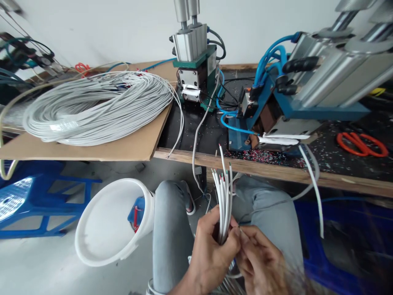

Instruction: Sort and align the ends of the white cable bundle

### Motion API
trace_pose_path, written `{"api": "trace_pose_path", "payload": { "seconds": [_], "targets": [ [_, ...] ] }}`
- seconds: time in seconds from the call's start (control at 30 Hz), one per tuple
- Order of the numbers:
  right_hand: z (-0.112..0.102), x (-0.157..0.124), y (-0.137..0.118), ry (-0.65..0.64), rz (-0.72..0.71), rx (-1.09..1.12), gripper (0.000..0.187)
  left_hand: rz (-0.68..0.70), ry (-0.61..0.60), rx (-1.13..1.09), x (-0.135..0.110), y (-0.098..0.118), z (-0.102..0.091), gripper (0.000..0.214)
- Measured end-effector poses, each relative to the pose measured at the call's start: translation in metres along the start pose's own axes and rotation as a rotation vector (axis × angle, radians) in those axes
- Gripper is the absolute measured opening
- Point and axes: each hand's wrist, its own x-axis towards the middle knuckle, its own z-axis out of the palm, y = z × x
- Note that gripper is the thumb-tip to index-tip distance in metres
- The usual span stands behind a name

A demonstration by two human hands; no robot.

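Observation:
My left hand [210, 252] is wrapped around a bundle of white cables [221, 200] held upright above my lap. Their cut ends point up, with small red and green wire tips showing, and one cable rises above the others. Pressed close beside the left thumb, my right hand [259, 256] has its fingers pinched together at the lower part of the bundle. Whatever lies between those fingertips is hidden. Lower lengths of the cables run down between the hands and my legs.
A large coil of grey cable [101, 110] lies on cardboard [129, 152]. Behind the bench edge stand a green-based pneumatic machine [192, 61] and a blue one [294, 94], with orange-handled scissors [362, 144] to the right. A white bucket [101, 229] and blue stool [39, 205] are at left.

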Motion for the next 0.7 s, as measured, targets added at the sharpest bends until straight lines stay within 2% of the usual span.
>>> {"api": "trace_pose_path", "payload": {
  "seconds": [0.07,0.2,0.43,0.57,0.7],
  "targets": [
    [0.001,-0.001,-0.002,0.039,-0.002,-0.028,0.042,0.002,-0.005,-0.007,0.001,0.000,0.000,0.012],
    [0.005,-0.003,-0.004,0.112,-0.095,-0.094,0.041,0.025,-0.007,0.014,0.002,-0.001,-0.002,0.012],
    [0.003,0.000,0.010,0.117,-0.130,-0.062,0.037,0.095,0.111,-0.034,0.002,-0.018,0.013,0.012],
    [0.001,0.003,0.015,0.127,-0.124,-0.028,0.037,0.063,0.188,-0.114,0.002,-0.034,0.022,0.013],
    [0.004,0.005,0.011,0.132,-0.129,-0.006,0.038,-0.009,0.165,-0.230,0.001,-0.040,0.025,0.012]
  ]
}}
